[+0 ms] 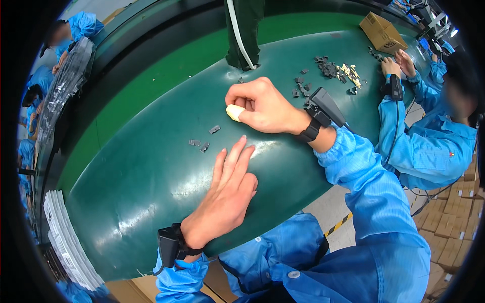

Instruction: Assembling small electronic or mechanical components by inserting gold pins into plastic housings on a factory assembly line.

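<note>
My left hand [225, 202] is low over the green table mat [146, 187], its fingers stretched out and slightly apart, holding nothing. Just beyond its fingertips lie a few small black plastic parts [214, 129]. My right hand [265, 106] is farther off and to the right, thumb and fingers pinched together. A pale yellow finger cot [234, 112] covers its thumb tip. Whatever the pinch may hold is hidden by the fingers. A black device [319, 107] is strapped at my right wrist, another [171, 246] at my left.
A loose pile of black parts [328, 69] and cream-coloured pieces [351, 74] lies beyond my right wrist. A cardboard box [382, 33] stands at the far right, near a co-worker's hands [396, 65]. A post with a white cable [240, 33] rises at the mat's far edge. White stacked strips [68, 242] are at left.
</note>
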Available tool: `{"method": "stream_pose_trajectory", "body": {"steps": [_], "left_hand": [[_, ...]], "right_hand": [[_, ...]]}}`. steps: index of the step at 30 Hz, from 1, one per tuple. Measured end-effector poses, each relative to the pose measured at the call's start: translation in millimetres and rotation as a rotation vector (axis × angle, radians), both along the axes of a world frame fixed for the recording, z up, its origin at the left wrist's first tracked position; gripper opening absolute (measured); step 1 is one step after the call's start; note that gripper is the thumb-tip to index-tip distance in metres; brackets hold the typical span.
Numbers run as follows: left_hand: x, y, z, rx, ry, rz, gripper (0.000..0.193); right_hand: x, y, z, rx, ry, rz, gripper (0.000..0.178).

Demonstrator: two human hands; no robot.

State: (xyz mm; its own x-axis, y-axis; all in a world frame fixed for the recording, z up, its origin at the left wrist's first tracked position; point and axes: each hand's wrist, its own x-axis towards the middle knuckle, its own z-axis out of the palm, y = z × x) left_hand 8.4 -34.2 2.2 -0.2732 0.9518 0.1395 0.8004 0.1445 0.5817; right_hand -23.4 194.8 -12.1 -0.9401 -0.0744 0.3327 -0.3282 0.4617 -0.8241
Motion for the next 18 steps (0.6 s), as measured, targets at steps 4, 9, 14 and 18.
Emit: {"method": "stream_pose_trajectory", "body": {"steps": [4, 9, 14, 18], "left_hand": [[-5, 1, 0, 0.041, 0.041, -0.016, 0.021], [-12, -10, 22, 0.347, 0.084, 0.214, 0.014], [-9, -19, 17, 0.475, 0.318, 0.433, 0.017], [-10, -19, 16, 0.484, 0.415, 0.438, 0.023]], "right_hand": [[0, 2, -2, 0.002, 0.008, 0.030, 0.006], [13, -15, 17, -0.546, -0.370, 0.221, 0.008], [27, -27, 14, -0.798, -0.760, 0.691, 0.026], [28, -26, 16, -0.807, -0.771, 0.728, 0.020]]}}
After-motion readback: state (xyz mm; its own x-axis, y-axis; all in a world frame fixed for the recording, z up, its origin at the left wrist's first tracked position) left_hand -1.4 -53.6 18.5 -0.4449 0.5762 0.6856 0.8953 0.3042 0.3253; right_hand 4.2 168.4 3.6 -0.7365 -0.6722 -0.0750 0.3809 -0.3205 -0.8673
